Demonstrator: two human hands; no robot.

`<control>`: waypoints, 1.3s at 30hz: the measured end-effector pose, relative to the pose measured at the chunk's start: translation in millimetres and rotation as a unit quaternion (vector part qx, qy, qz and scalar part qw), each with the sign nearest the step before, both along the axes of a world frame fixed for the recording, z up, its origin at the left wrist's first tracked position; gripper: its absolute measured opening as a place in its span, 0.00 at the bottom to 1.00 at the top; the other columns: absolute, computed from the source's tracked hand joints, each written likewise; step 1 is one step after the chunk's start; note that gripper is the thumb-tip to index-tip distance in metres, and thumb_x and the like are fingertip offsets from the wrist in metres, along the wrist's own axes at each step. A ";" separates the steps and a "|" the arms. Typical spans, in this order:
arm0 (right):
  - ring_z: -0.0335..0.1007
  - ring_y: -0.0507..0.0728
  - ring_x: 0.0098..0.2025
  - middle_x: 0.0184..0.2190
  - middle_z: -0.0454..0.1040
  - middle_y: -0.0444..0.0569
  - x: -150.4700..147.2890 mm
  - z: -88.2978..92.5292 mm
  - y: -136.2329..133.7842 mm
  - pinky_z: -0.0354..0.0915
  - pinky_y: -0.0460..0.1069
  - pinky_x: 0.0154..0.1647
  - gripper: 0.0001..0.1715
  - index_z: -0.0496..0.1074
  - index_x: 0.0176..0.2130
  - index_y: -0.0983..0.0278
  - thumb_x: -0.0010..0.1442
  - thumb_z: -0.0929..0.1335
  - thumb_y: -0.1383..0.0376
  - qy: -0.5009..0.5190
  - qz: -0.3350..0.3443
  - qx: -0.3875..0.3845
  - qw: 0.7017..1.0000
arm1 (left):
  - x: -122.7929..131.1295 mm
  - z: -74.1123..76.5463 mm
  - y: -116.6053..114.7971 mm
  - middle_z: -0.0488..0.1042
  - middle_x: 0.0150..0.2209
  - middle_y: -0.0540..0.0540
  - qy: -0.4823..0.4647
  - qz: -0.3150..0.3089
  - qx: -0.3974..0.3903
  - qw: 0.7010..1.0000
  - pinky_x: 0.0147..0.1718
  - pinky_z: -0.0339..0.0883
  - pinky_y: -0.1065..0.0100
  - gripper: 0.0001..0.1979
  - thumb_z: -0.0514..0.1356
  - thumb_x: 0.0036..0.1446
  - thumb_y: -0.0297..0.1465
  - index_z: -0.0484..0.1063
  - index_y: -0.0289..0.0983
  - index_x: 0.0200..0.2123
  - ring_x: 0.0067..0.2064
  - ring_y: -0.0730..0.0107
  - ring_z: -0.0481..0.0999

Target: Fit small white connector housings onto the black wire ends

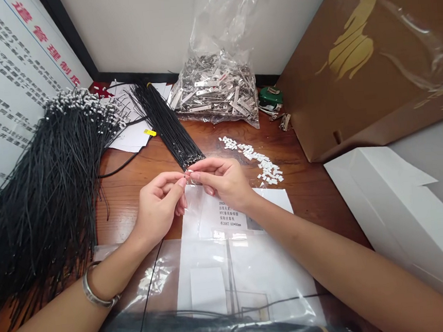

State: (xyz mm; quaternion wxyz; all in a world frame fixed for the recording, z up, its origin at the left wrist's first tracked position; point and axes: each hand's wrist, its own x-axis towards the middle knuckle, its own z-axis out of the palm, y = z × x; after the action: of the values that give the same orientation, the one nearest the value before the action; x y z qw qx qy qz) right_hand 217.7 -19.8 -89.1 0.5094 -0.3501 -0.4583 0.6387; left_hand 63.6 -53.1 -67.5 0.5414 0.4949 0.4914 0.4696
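My left hand (160,199) and my right hand (221,181) meet in the middle, fingertips nearly touching. Both are closed in a pinch. Between the right thumb and forefinger shows a tiny white connector housing (190,172). A thin black wire (149,291) runs up from the front edge to my left hand, whose fingertips hide its end. Just beyond the fingers lies a tied bundle of black wires (169,126) with small metal ends facing me. Loose white housings (257,157) are scattered to the right of it.
At left spreads a big heap of black wires (47,171) with white ends. A clear bag of metal clips (215,91) stands at the back, beside a green tape measure (270,97). A brown box (375,59) and white carton (405,222) flank the right. Plastic-covered sheets (201,250) lie in front.
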 end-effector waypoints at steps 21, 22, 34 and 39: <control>0.58 0.45 0.15 0.18 0.70 0.40 -3.4 2.2 -2.9 0.52 0.43 0.13 0.15 0.76 0.30 0.66 0.48 0.76 0.57 -0.054 -0.009 0.019 0.998 | 2.3 -2.5 0.0 0.68 0.16 0.55 0.040 0.007 0.035 0.999 0.17 0.62 0.77 0.05 0.60 0.58 0.32 0.71 0.35 0.32 0.17 0.79 0.66; 0.58 0.45 0.15 0.18 0.70 0.40 -3.4 2.0 -3.1 0.52 0.43 0.13 0.14 0.76 0.29 0.66 0.48 0.76 0.58 -0.054 -0.013 0.022 0.998 | 2.3 -2.4 -0.1 0.68 0.16 0.55 0.041 0.007 0.036 0.998 0.17 0.62 0.77 0.05 0.60 0.58 0.32 0.71 0.35 0.32 0.17 0.79 0.66; 0.58 0.46 0.16 0.17 0.70 0.41 -3.7 4.8 -6.4 0.54 0.44 0.15 0.15 0.76 0.27 0.66 0.46 0.77 0.57 -0.064 -0.026 0.043 0.997 | 1.2 -2.4 -1.7 0.68 0.15 0.55 0.058 0.014 0.038 0.997 0.17 0.62 0.78 0.04 0.60 0.57 0.29 0.71 0.35 0.31 0.17 0.79 0.65; 0.58 0.46 0.16 0.17 0.71 0.41 -3.3 5.2 -6.0 0.54 0.44 0.14 0.16 0.76 0.27 0.66 0.45 0.77 0.56 -0.062 -0.020 0.032 0.997 | 1.5 -1.9 -0.9 0.68 0.16 0.55 0.058 0.013 0.035 0.998 0.17 0.62 0.78 0.04 0.60 0.57 0.30 0.71 0.35 0.30 0.16 0.79 0.65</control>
State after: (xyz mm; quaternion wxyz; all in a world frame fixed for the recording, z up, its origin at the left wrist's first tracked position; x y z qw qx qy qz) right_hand 214.4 -25.9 -83.9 0.5036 -0.3813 -0.5019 0.5909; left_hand 65.1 -54.0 -69.5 0.4881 0.5333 0.5121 0.4638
